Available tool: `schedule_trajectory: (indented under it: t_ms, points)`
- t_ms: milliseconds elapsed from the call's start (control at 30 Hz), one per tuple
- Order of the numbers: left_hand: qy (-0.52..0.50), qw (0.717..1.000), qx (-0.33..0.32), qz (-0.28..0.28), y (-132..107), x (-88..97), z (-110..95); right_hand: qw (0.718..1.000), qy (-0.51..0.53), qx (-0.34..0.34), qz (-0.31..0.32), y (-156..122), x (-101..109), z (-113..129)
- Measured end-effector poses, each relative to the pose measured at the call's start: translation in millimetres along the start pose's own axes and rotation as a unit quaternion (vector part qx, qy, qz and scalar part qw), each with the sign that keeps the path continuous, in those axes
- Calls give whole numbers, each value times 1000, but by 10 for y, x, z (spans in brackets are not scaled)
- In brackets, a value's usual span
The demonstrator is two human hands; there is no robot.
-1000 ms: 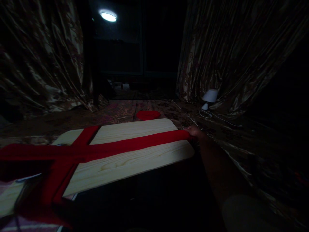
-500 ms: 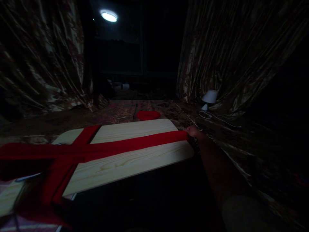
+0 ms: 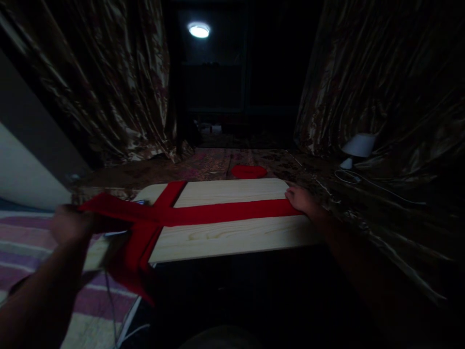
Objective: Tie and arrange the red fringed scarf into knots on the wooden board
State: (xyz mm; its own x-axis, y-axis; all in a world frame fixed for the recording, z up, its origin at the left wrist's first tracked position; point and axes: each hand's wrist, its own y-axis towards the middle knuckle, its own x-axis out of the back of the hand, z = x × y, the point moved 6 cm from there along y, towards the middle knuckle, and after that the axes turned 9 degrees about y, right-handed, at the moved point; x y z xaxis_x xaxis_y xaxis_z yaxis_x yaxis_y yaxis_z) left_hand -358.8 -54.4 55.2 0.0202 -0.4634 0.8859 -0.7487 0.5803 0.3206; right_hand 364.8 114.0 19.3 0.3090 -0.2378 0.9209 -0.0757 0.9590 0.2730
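A pale wooden board (image 3: 225,237) lies in front of me in a dim room. A long red cloth strip (image 3: 232,212) runs across it from left to right, and a second red strip (image 3: 165,198) crosses it near the left end and hangs over the near edge. My right hand (image 3: 301,198) rests on the strip's right end at the board's far right corner, fingers closed on it. My left hand (image 3: 70,224), blurred, grips the strip's left end just off the board's left side.
A small red object (image 3: 249,171) lies on the patterned floor beyond the board. A white lamp (image 3: 358,147) with a cable sits at the right by shiny draped curtains (image 3: 381,87). A striped fabric (image 3: 32,242) lies at the left. A ceiling light (image 3: 199,30) glows ahead.
The view has swung left, shifting the board to the right. My left hand has come into view holding the strip's left end. My right hand stays on the right end.
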Motion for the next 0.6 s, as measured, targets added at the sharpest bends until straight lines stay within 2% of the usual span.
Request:
schedule_trajectory:
  t_ms: [33,133,233,367,600]
  points:
    - [22,1000,22,3,3,19,77,999,10,34,3,-6,-71,171]
    - [50,998,23,28,3,-1,150,994,23,106,34,-70,-300,613]
    - [51,996,4,69,38,-82,212,993,4,110,50,-129,-465,842]
    - [67,988,-11,141,122,-240,415,995,-26,93,34,-148,-557,870]
    - [40,986,4,161,132,-549,761,996,-28,87,-13,-171,-598,772]
